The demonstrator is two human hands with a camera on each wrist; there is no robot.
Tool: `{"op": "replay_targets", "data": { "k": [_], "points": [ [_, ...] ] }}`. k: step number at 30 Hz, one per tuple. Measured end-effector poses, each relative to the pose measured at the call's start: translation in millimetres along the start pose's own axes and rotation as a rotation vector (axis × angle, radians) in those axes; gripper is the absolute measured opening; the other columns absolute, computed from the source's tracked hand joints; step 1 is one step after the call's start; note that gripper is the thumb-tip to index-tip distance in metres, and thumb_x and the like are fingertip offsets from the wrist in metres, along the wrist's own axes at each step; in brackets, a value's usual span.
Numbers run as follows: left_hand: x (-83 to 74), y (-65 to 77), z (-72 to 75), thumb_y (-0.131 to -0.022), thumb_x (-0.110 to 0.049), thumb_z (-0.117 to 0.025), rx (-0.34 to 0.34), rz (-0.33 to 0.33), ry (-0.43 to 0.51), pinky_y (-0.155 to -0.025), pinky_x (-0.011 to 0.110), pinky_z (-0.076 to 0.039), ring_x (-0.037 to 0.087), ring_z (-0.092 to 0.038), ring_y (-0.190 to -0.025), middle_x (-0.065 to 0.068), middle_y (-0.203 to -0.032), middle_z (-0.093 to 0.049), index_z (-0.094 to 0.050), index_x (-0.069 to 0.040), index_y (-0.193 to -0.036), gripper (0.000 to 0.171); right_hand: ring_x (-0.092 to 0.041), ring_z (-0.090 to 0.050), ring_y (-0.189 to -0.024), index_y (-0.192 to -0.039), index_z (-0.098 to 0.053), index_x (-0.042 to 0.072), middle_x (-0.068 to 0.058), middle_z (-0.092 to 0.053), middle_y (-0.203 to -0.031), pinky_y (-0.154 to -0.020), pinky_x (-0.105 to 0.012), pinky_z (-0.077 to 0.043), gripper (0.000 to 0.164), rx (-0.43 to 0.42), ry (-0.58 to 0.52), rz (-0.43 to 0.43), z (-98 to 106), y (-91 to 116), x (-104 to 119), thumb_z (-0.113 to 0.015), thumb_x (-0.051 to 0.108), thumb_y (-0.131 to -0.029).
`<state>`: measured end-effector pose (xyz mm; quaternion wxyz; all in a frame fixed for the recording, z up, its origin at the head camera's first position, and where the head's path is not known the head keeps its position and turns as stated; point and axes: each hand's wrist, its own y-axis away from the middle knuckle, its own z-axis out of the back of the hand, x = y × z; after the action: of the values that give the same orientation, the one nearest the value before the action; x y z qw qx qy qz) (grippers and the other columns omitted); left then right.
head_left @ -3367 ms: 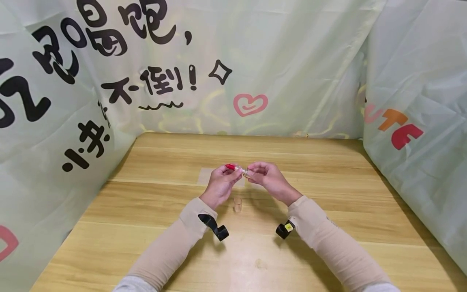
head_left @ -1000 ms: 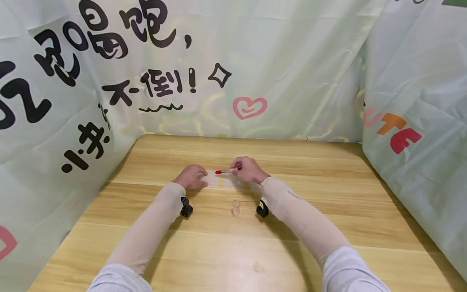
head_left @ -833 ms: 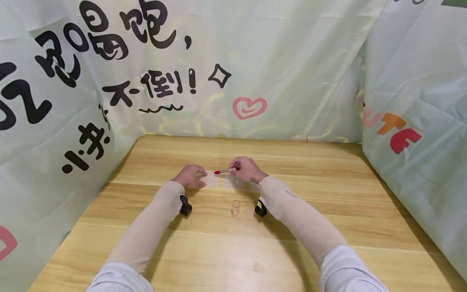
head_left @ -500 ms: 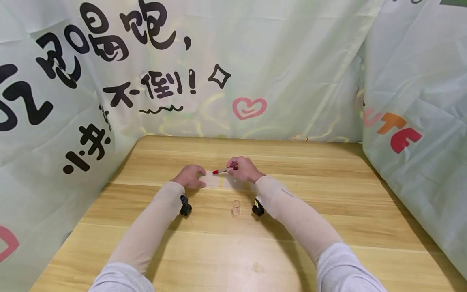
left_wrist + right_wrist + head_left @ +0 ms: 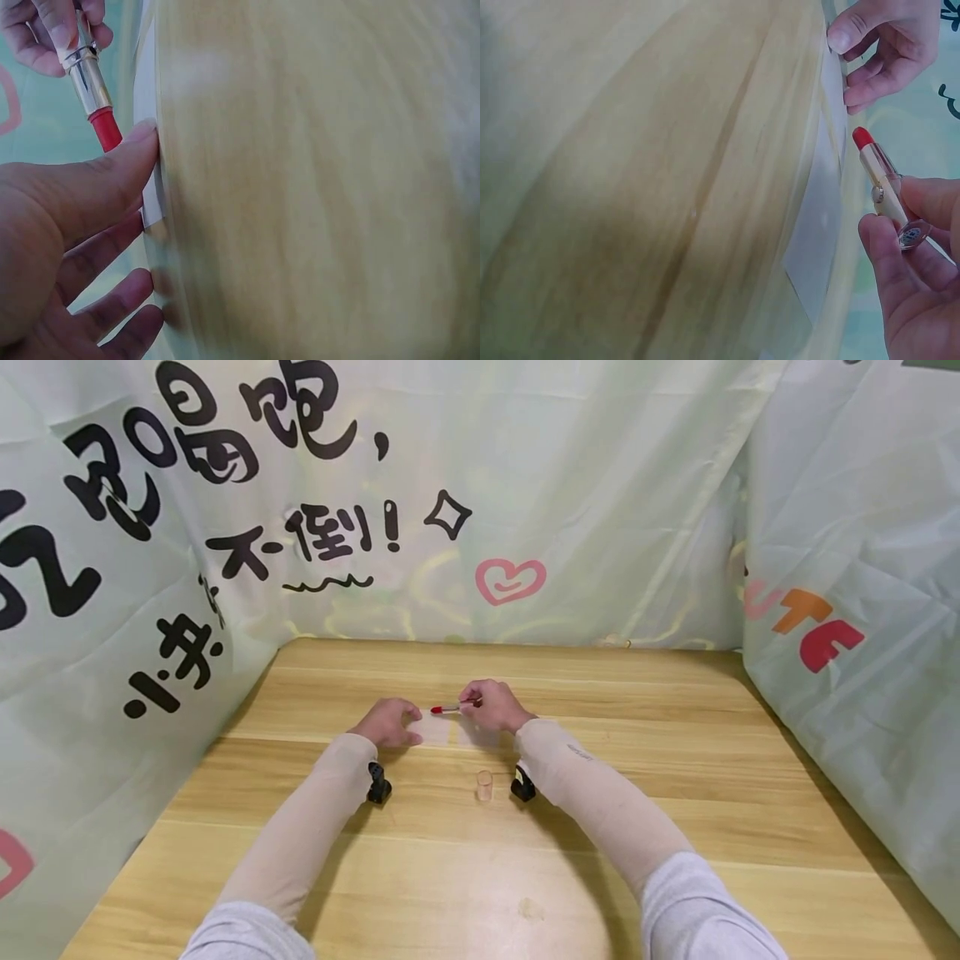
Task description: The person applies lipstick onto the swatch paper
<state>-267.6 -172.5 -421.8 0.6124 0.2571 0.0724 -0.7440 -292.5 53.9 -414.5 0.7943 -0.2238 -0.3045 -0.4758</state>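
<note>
My right hand [image 5: 495, 704] pinches a lipstick [image 5: 881, 176] by its base between thumb and fingers. The red tip [image 5: 106, 130] is bare and points left toward my left hand [image 5: 386, 723], low over a white paper strip [image 5: 431, 729]. With fingers spread and extended, the left hand rests at the strip's left end. Its thumb [image 5: 127, 161] lies on the near side of the paper in the left wrist view, and the other fingertips touch the table. A clear pinkish lipstick cap [image 5: 485, 787] stands on the table, nearer the body than the paper.
The wooden table [image 5: 525, 860] runs back to a pale fabric curtain [image 5: 615, 510] with printed lettering. More curtain hangs along the left and right sides. A second pale patch of the paper [image 5: 480, 735] lies under my right hand.
Earlier, both hands met on the lipstick; the left hand has since let go and moved left onto the paper. Over the last second, the right hand has shifted slightly left with the lipstick.
</note>
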Motion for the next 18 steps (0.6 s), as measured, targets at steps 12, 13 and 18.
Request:
{"op": "replay_targets", "data": {
  "k": [12, 13, 18],
  "points": [
    [2.9, -1.7, -0.5, -0.083, -0.018, -0.079, -0.005, -0.014, 0.012, -0.111, 0.049, -0.031, 0.036, -0.043, -0.130, 0.015, -0.133, -0.056, -0.065, -0.006, -0.119, 0.040, -0.017, -0.063, -0.089, -0.102, -0.069, 0.005, -0.004, -0.068, -0.095, -0.082, -0.029, -0.052, 0.012, -0.001, 0.030, -0.008, -6.6, -3.3, 3.3, -0.068, 0.011, -0.092],
    [2.8, -1.6, -0.5, -0.083, -0.018, -0.079, -0.003, -0.014, 0.011, -0.110, 0.049, -0.031, 0.036, -0.043, -0.130, 0.015, -0.133, -0.056, -0.065, -0.006, -0.118, 0.040, -0.017, -0.063, -0.088, -0.102, -0.069, 0.006, -0.004, -0.068, -0.095, -0.081, -0.029, -0.052, 0.011, -0.002, 0.031, -0.011, -7.0, -3.4, 3.3, -0.068, 0.011, -0.092],
    [3.7, -2.6, -0.5, -0.083, -0.018, -0.079, 0.001, -0.033, -0.008, -0.111, 0.050, -0.030, 0.038, -0.042, -0.130, 0.016, -0.134, -0.056, -0.064, -0.005, -0.120, 0.041, -0.017, -0.063, -0.087, -0.100, -0.069, 0.007, -0.003, -0.068, -0.094, -0.079, -0.029, -0.052, 0.010, -0.011, 0.036, -0.013, -8.8, -3.7, 2.8, -0.069, 0.012, -0.092]
  ]
}}
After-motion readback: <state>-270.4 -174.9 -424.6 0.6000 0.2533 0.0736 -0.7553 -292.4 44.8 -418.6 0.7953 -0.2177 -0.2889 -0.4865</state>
